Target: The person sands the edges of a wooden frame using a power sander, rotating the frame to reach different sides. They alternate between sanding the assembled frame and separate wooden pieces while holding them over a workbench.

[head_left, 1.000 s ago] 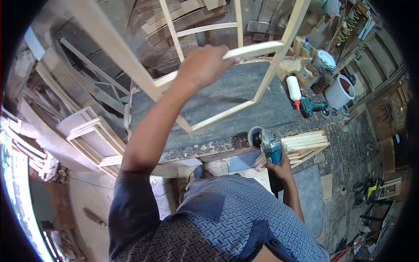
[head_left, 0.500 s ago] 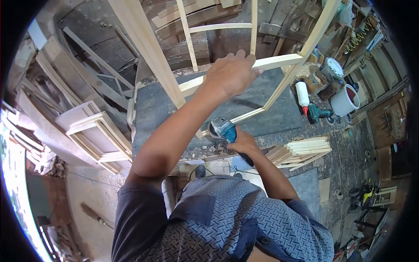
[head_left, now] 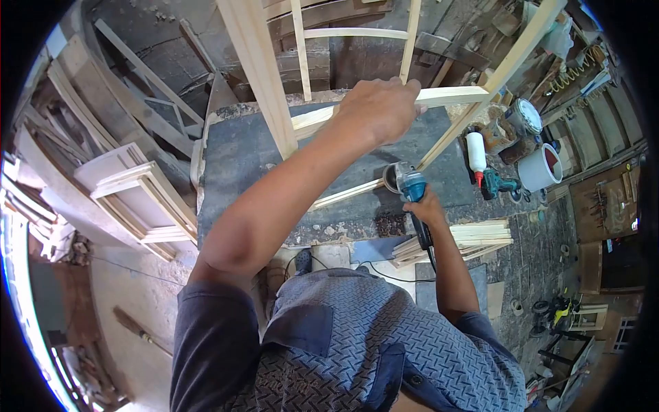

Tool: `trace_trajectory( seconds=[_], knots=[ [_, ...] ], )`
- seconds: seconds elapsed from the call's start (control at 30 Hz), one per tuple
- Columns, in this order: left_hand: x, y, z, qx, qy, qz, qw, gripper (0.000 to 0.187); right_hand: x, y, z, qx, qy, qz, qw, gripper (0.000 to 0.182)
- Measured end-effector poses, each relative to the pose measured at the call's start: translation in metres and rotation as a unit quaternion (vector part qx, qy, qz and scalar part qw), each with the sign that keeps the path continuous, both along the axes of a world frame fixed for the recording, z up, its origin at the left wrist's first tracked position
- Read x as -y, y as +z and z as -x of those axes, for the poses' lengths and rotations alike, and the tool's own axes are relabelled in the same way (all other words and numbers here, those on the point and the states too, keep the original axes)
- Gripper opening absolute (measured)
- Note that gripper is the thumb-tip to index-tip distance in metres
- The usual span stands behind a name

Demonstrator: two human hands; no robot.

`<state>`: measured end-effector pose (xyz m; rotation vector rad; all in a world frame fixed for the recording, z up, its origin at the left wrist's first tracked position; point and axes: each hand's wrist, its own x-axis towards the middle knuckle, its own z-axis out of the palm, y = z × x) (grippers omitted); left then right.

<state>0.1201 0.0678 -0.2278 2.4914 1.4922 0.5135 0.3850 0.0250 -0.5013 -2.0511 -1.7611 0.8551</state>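
Wooden frame [head_left: 439,95] clamped in left hand [head_left: 377,110] grip — right hand [head_left: 427,206] grips angle grinder [head_left: 406,184] below.

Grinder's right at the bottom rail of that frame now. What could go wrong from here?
1. The wooden frame stands tilted on the workbench, steadied only by the left hand; the disc could kick it loose.
2. The right hand runs the angle grinder one-handed, so it may jump.
3. The cord hangs near the body and could snag.
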Motion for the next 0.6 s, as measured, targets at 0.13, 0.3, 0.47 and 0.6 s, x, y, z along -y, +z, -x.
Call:
trace_trajectory(
  seconds=[0.13,0.3,0.47,0.6],
  knots=[
    [0.001,-0.002,0.002,0.008,-0.008,-0.012,1.0,0.038,0.014,-0.011,0.046,0.029,0.04,-0.001,0.999,0.092],
    [0.005,0.0,0.004,0.023,-0.004,-0.008,1.0,0.038,0.031,0.01,0.108,0.043,0.125,0.065,0.989,0.089],
    [0.006,-0.005,0.002,0.03,-0.009,-0.026,0.999,0.038,0.044,0.018,0.146,0.085,0.17,0.077,0.979,0.088],
    [0.007,-0.006,0.002,0.031,-0.006,-0.031,0.999,0.038,0.046,0.023,0.157,0.091,0.172,0.095,0.976,0.099]
  ],
)
